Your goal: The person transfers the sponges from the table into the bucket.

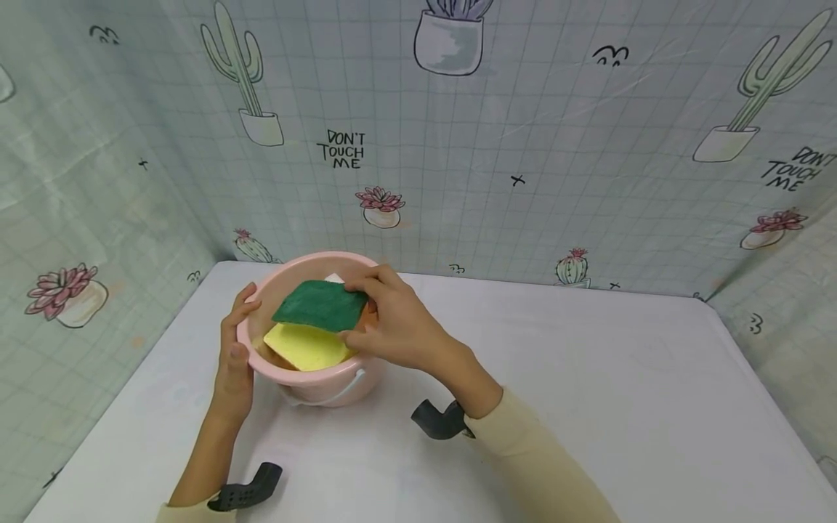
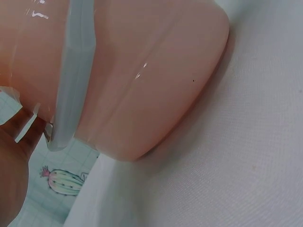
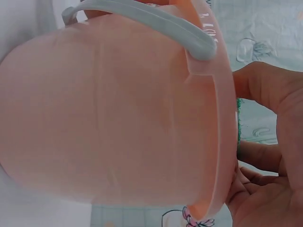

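A pink bucket (image 1: 356, 381) with a pale handle (image 1: 336, 396) stands on the white table. My left hand (image 1: 235, 370) holds its left side, the fingertips bent at the rim and the thumb lower down. In the left wrist view, fingers (image 2: 33, 132) touch the bucket wall beside the handle. At the bucket's mouth, my right hand (image 1: 392, 319) pinches a green scouring pad (image 1: 320, 305) between thumb and fingers. Just below it, a yellow sponge (image 1: 307, 349) shows inside the bucket; whether the two are joined I cannot tell. The right wrist view shows only a thin green edge between the fingers.
Something white (image 1: 335, 278) and an orange patch peek out inside the bucket, mostly hidden. The white table (image 1: 556, 392) extends to the right. A cactus-print cloth (image 1: 458, 160) hangs behind and at both sides. Dark wrist mounts (image 1: 251, 490) sit on both arms.
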{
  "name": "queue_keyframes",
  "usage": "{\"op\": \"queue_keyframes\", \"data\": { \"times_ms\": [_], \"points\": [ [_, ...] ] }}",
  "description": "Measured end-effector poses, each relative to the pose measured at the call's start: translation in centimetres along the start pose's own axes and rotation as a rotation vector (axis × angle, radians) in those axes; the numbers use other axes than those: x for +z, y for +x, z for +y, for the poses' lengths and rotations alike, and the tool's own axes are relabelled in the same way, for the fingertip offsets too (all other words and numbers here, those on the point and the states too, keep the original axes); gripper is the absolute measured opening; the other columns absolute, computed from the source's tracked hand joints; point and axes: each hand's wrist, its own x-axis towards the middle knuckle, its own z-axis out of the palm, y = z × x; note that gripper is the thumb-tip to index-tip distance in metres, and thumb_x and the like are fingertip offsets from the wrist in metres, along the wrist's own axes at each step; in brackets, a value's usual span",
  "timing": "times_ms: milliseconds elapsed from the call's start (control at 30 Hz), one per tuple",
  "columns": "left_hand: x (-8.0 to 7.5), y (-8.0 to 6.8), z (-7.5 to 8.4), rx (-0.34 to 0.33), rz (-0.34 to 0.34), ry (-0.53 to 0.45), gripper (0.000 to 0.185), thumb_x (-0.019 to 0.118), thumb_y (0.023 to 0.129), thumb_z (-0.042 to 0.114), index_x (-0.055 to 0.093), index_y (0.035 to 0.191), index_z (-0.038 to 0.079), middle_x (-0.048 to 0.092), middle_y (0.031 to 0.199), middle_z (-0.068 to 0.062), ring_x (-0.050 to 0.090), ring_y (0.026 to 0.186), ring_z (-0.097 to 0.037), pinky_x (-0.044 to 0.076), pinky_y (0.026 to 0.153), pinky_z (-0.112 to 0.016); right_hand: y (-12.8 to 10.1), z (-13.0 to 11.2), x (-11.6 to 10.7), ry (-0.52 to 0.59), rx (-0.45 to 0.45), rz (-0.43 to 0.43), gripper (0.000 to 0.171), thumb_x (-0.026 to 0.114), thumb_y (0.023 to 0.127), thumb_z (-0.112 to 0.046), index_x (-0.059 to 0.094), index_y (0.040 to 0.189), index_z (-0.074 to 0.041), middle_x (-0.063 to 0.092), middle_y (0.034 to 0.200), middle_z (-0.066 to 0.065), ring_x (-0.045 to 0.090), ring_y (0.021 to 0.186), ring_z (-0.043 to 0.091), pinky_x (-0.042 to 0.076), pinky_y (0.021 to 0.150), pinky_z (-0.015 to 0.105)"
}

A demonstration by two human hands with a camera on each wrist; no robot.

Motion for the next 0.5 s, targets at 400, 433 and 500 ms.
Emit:
{"op": "queue_keyframes", "data": {
  "times_ms": [400, 433, 500],
  "points": [
    [0.1, 0.0, 0.0, 0.001, -0.004, -0.009, 0.066, 0.043, 0.097, 0.05, 0.031, 0.143, 0.004, 0.01, 0.158, -0.008, 0.007, 0.143, -0.028, 0.011, 0.115, -0.039, 1.4, -1.9, 1.3, -0.169, 0.072, -0.108, 0.061, 0.079, 0.075, -0.025, 0.057, 0.126, 0.001, 0.044, 0.137, 0.013, 0.045, 0.114, 0.015, 0.041, 0.091, 0.018],
    [0.1, 0.0, 0.0, 0.002, -0.004, -0.013, 0.066, 0.043, 0.097, 0.05, 0.031, 0.143, 0.004, 0.01, 0.158, -0.008, 0.007, 0.143, -0.028, 0.011, 0.115, -0.039, 1.5, -2.0, 1.4, -0.186, 0.077, -0.114, 0.062, 0.079, 0.076, -0.026, 0.057, 0.127, 0.001, 0.044, 0.135, 0.012, 0.044, 0.116, 0.015, 0.041, 0.093, 0.019],
    [0.1, 0.0, 0.0, 0.003, -0.003, -0.016, 0.066, 0.044, 0.096, 0.051, 0.031, 0.142, 0.004, 0.01, 0.158, -0.008, 0.007, 0.143, -0.028, 0.01, 0.115, -0.039, 1.5, -2.2, 1.7, -0.207, 0.082, -0.126, 0.065, 0.08, 0.076, -0.029, 0.055, 0.129, 0.0, 0.045, 0.134, 0.012, 0.043, 0.118, 0.017, 0.04, 0.094, 0.019]
  ]
}}
